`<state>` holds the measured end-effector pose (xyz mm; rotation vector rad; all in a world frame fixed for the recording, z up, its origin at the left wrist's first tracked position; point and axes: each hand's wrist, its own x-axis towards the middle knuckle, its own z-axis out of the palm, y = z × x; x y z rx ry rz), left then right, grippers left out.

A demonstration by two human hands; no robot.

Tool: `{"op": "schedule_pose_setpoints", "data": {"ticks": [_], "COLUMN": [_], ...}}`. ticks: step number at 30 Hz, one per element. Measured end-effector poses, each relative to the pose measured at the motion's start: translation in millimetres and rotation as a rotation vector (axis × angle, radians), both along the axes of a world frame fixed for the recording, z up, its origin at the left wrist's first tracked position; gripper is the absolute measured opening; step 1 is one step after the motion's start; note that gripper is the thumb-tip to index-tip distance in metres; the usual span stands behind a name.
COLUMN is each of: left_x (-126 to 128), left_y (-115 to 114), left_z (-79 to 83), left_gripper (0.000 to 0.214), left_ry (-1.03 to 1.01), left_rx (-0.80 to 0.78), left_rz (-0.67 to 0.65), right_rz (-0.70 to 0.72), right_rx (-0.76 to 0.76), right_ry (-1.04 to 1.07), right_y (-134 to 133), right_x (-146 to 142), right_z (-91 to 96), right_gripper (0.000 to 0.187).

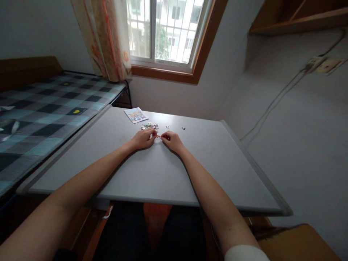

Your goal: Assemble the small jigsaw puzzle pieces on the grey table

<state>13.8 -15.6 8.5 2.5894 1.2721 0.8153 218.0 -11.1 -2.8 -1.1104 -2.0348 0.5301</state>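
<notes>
My left hand (144,139) and my right hand (173,140) meet low over the white table, fingertips nearly touching. Both are closed in a pinch on a small reddish jigsaw puzzle piece (158,136); whether it is one piece or two joined is too small to tell. Just beyond my left hand lies a heap of loose puzzle pieces (149,125), partly hidden by the fingers. One single piece (167,127) rests past my right hand, and another dark piece (183,128) lies farther right. Behind the heap is a printed picture sheet (136,115), flat on the table.
The white table (217,163) has raised strips along its left and right edges. A bed with a checked cover (67,98) adjoins it on the left. Beyond stand a curtain (106,40) and a barred window (168,32). Cables hang from a wall socket (326,66) on the right.
</notes>
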Motion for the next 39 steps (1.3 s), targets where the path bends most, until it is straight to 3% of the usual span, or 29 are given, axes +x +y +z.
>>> {"op": "schedule_pose_setpoints", "data": {"ticks": [25,39], "left_x": [-0.9,-1.8], "left_y": [3.2,4.2], "left_z": [-4.7,-3.9], "left_gripper": [0.027,0.025], "left_ry": [-0.053,-0.032], "left_rx": [-0.007,-0.007], "left_rz": [0.026,-0.047], "right_rz": [0.004,0.015], "right_rx": [0.013,0.007], "right_ry": [-0.003,-0.015], "right_y": [1.7,2.4], "right_x": [-0.3,-0.2], "right_z": [-3.3,-4.1], "right_gripper": [0.006,0.007]}}
